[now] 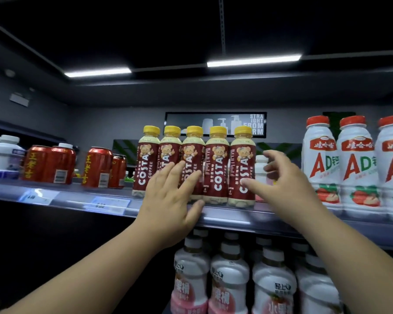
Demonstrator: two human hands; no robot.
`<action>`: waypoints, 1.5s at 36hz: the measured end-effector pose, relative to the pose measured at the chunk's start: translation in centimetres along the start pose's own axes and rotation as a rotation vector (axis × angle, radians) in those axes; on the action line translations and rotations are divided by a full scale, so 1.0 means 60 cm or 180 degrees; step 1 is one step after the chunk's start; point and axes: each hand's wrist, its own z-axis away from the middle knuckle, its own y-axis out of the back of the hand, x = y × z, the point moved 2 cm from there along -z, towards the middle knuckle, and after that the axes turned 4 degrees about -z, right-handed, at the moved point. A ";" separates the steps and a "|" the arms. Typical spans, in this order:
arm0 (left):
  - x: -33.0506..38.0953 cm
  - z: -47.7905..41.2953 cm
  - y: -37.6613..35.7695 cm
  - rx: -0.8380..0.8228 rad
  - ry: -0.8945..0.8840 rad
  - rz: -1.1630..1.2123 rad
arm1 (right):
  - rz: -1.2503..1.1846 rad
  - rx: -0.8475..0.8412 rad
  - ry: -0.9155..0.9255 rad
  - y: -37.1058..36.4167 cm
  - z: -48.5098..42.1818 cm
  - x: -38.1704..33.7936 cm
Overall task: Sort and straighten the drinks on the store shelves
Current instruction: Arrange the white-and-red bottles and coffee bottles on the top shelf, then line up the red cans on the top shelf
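Top shelf (225, 217), front row: five Costa coffee bottles (216, 166) with yellow caps stand upright, side by side and touching, labels facing me.

My left hand (168, 200) is flat and spread. Its fingers (168, 175) are straight and laid against the labels of the second and third bottles from the left. The thumb lies low, at the shelf lip under the fourth bottle. This hand grips nothing.

My right hand (284, 182) is wide open with the fingers spread and slightly bent, at the right end of the row. The thumb tip is at the label of the fifth bottle; I cannot tell if it touches. Nothing is held. A small white bottle (260, 168) stands just behind this hand, partly hidden.

Left of the row: red cans (48, 164), with a gap among them. Right of the row: tall white AD bottles (320, 164) with red caps. Price tags (110, 202) sit on the shelf lip. On the shelf below stand white-and-pink bottles (232, 279).
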 end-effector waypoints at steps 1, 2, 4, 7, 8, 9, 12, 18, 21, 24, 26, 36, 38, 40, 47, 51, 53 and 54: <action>-0.007 0.004 0.006 -0.0008 0.0047 0.0043 | -0.0004 0.0109 0.0122 -0.001 0.007 -0.008; -0.016 0.007 0.011 -0.0007 0.0089 0.0075 | -0.0036 0.0171 0.0265 -0.004 0.016 -0.020; -0.037 0.012 0.022 0.0070 0.0101 0.0070 | -0.0049 0.0162 0.0545 -0.019 0.034 -0.048; -0.085 0.016 0.036 0.0026 0.0141 0.0046 | 0.0059 -0.0039 0.0828 -0.059 0.054 -0.095; -0.104 0.017 0.039 -0.0022 0.0194 0.0095 | 0.0095 -0.0150 0.0866 -0.076 0.057 -0.108; -0.125 0.019 0.042 -0.0035 0.0255 0.0175 | 0.0141 -0.0270 0.0894 -0.095 0.058 -0.122; -0.200 0.024 0.047 -0.0055 0.0481 0.0491 | 0.0161 -0.0522 0.0964 -0.155 0.058 -0.162; -0.354 0.037 0.052 0.0230 0.0683 0.0633 | -0.0174 -0.0678 0.0753 -0.280 0.041 -0.235; -0.434 0.036 0.049 0.0234 0.0698 0.0588 | -0.0222 -0.0652 0.0678 -0.353 0.022 -0.278; -0.501 0.033 0.039 0.0204 0.0657 0.0510 | -0.0102 -0.0542 0.0596 -0.413 -0.003 -0.314; -0.535 0.029 0.031 0.0169 0.0592 0.0484 | -0.0023 -0.0558 0.0441 -0.447 -0.020 -0.332; -0.592 0.008 -0.020 0.0194 -0.0277 -0.0203 | 0.0445 -0.0646 -0.0284 -0.547 -0.070 -0.345; -0.598 0.011 -0.026 0.0229 -0.0219 -0.0108 | 0.0356 -0.0626 -0.0402 -0.546 -0.071 -0.342; -0.601 0.012 -0.028 0.0329 -0.0128 0.0013 | 0.0362 -0.0509 -0.0475 -0.542 -0.068 -0.339; -0.612 0.019 -0.025 0.0479 0.0841 0.0681 | 0.0595 -0.0194 -0.0504 -0.531 -0.050 -0.339; -0.613 0.014 -0.024 0.0258 0.1027 0.0688 | 0.0697 -0.0169 -0.0482 -0.531 -0.047 -0.339; -0.612 0.009 -0.021 0.0147 0.1031 0.0589 | 0.0737 -0.0163 -0.0468 -0.531 -0.046 -0.340; -0.612 0.005 -0.019 0.0106 0.1035 0.0543 | 0.0760 -0.0160 -0.0461 -0.532 -0.046 -0.340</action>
